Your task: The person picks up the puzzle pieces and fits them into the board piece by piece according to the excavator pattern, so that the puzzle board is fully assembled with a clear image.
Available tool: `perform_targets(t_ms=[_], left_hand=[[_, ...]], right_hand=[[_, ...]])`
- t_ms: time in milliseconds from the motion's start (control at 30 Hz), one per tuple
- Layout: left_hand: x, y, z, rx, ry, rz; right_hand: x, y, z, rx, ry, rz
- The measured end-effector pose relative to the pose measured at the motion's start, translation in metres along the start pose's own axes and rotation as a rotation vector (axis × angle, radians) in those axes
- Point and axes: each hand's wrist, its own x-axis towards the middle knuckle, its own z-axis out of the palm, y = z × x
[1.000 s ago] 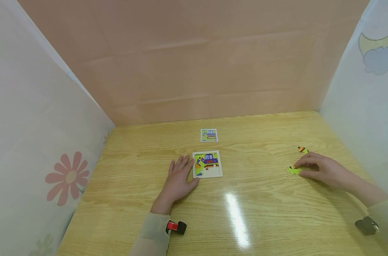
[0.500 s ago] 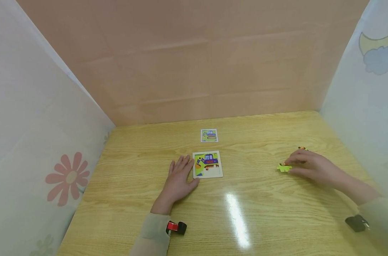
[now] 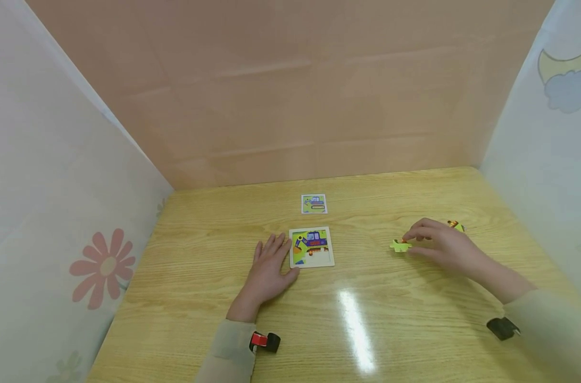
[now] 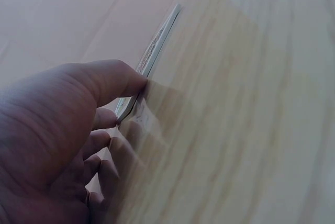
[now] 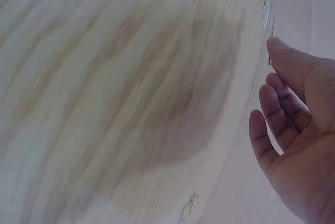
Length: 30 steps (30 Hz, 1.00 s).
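My right hand [image 3: 441, 244] pinches a green jigsaw piece [image 3: 399, 247] with a bit of orange on it, held right of the puzzle tray. In the right wrist view this piece [image 5: 272, 28] shows thin and edge-on at the thumb tip. The white-rimmed puzzle tray [image 3: 331, 255] lies mid-table with a partly filled excavator picture; its lower right part shows bare white. My left hand [image 3: 268, 274] lies flat at the tray's lower left corner, fingers along the left side and thumb at the near edge. The left wrist view shows the thumb against the tray's edge [image 4: 165, 35].
A small excavator picture card [image 3: 314, 204] lies behind the tray. Another jigsaw piece [image 3: 456, 226], green and orange, lies at the right, beyond the right hand. A pink-brown cloth [image 3: 314, 96] rises behind the table, and pale patterned cloths stand at both sides.
My right hand has moved left with the green jigsaw piece, leaving the other piece on the table behind it. The left hand and the tray have stayed in place.
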Motion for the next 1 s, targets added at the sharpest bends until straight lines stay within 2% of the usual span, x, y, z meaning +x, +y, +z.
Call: perform_targets(t_ms=[100, 467, 1000], left_hand=[[0.000, -0.001, 0.001, 0.004, 0.002, 0.002], [0.001, -0.002, 0.001, 0.004, -0.001, 0.008], [0.001, -0.001, 0.001, 0.017, -0.010, 0.003]], right_hand=[[0.008, -0.009, 0.005, 0.000, -0.003, 0.002], [0.036, -0.043, 0.024, 0.051, -0.073, 0.093], [0.073, -0.085, 0.061, 0.127, -0.116, 0.082]])
